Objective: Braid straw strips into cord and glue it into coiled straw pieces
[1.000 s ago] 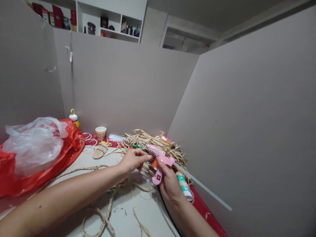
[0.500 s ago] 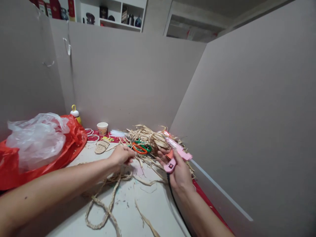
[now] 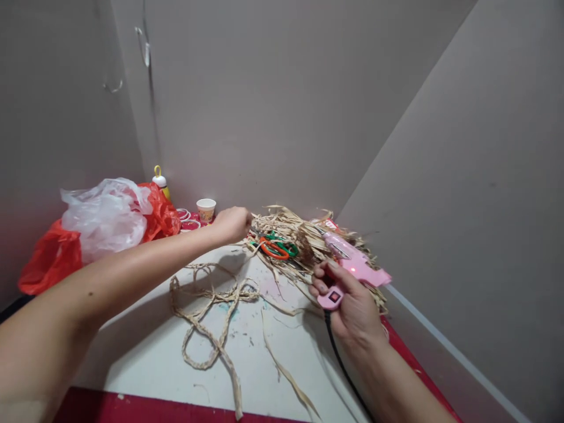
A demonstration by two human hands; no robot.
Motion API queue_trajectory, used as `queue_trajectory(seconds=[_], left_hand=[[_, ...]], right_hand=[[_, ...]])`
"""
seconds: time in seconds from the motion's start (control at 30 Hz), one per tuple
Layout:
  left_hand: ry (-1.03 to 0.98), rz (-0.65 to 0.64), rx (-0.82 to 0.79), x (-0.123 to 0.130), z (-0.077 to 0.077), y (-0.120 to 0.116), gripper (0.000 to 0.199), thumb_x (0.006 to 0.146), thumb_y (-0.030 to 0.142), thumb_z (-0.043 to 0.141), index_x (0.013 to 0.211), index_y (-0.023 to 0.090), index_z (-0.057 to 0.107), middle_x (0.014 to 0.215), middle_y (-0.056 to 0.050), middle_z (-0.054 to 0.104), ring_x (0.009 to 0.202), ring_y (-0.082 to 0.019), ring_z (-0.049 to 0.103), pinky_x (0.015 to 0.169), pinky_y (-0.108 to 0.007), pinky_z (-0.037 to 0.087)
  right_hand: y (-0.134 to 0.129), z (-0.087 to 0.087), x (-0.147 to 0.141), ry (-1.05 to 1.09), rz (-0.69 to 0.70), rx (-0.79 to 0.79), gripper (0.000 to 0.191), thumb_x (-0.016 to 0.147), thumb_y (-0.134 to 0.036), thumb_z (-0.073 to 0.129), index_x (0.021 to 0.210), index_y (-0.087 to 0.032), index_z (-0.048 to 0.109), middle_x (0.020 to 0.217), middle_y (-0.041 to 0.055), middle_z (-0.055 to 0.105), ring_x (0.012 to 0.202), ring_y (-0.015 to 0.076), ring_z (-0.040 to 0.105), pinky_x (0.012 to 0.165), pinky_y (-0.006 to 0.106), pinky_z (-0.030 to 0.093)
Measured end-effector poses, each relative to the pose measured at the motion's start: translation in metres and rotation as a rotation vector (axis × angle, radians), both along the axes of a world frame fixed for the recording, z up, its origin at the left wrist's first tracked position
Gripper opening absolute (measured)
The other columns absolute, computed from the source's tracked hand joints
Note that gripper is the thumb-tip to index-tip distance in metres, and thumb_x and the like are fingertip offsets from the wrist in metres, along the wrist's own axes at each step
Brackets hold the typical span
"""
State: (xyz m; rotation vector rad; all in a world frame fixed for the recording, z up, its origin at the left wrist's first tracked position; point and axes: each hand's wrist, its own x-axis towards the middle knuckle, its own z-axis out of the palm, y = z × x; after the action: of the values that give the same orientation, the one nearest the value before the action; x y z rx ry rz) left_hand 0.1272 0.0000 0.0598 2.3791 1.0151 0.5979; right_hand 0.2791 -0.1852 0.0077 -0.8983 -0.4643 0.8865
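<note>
Nothing legible with certainty. Red packet, just behind pink glue gun: white lettering, too small and blurred to read. Red switch on the gun's grip: any marking unreadable. Paper cup, well left of gun: print, indistinct.

Had a smooth grey back wall, joined at the corners by a darker grey left wall and a plain grey right wall. Showed a small white loop on the back wall and a curved white wire on the left. Included a flat white surface edged in deep red, softly shadowed.
</note>
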Motion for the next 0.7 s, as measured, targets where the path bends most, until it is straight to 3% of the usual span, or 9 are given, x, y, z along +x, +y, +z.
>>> queue_trajectory(seconds=[0.1, 0.2, 0.33, 0.5, 0.7], left_hand=[[0.061, -0.08, -0.008, -0.019, -0.011, -0.021, 0.029, 0.069, 0.008, 0.06, 0.093, 0.019, 0.073, 0.088, -0.008, 0.071, 0.08, -0.022, 0.063, 0.071, -0.028, 0.041], [0.109, -0.154, -0.075, -0.035, -0.029, -0.045, 0.01, 0.066, 0.021, 0.068, 0.075, 0.019, 0.074, 0.071, -0.004, 0.07, 0.06, -0.018, 0.059, 0.057, -0.025, 0.039], [0.079, -0.157, -0.117, -0.039, -0.056, -0.063, 0.014, 0.061, 0.025, 0.073, 0.074, 0.019, 0.072, 0.067, -0.005, 0.068, 0.055, -0.018, 0.056, 0.052, -0.024, 0.036], [0.015, -0.163, -0.186, -0.033, -0.073, -0.059, 0.014, 0.061, 0.012, 0.068, 0.073, 0.018, 0.072, 0.062, -0.002, 0.066, 0.051, -0.015, 0.054, 0.051, -0.023, 0.036], [-0.095, -0.144, -0.229, -0.04, -0.073, -0.047, 0.016, 0.068, 0.017, 0.063, 0.08, 0.014, 0.072, 0.061, 0.0, 0.064, 0.053, -0.013, 0.053, 0.051, -0.021, 0.038]], right_hand=[[0.002, -0.007, -0.006, -0.069, 0.005, -0.022, 0.025, 0.057, -0.029, 0.081, 0.066, -0.016, 0.062, 0.062, -0.0022, 0.06, 0.044, 0.0063, 0.047, 0.039, 0.018, 0.043], [0.003, -0.013, -0.012, -0.104, 0.013, -0.041, 0.026, 0.057, -0.03, 0.083, 0.068, -0.016, 0.063, 0.062, -0.0017, 0.061, 0.045, 0.0067, 0.048, 0.04, 0.018, 0.044], [0.003, -0.019, -0.018, -0.122, 0.055, -0.068, 0.029, 0.058, -0.03, 0.084, 0.071, -0.015, 0.063, 0.061, -0.0021, 0.059, 0.046, 0.0069, 0.049, 0.041, 0.017, 0.044], [0.001, -0.025, -0.022, -0.208, 0.096, -0.094, 0.029, 0.061, -0.031, 0.083, 0.073, -0.016, 0.061, 0.061, -0.0018, 0.06, 0.046, 0.0075, 0.049, 0.041, 0.018, 0.042], [0.001, -0.027, -0.025, -0.225, 0.135, -0.168, 0.031, 0.062, -0.034, 0.082, 0.071, -0.016, 0.059, 0.054, -0.003, 0.056, 0.045, 0.0082, 0.048, 0.04, 0.018, 0.04]])
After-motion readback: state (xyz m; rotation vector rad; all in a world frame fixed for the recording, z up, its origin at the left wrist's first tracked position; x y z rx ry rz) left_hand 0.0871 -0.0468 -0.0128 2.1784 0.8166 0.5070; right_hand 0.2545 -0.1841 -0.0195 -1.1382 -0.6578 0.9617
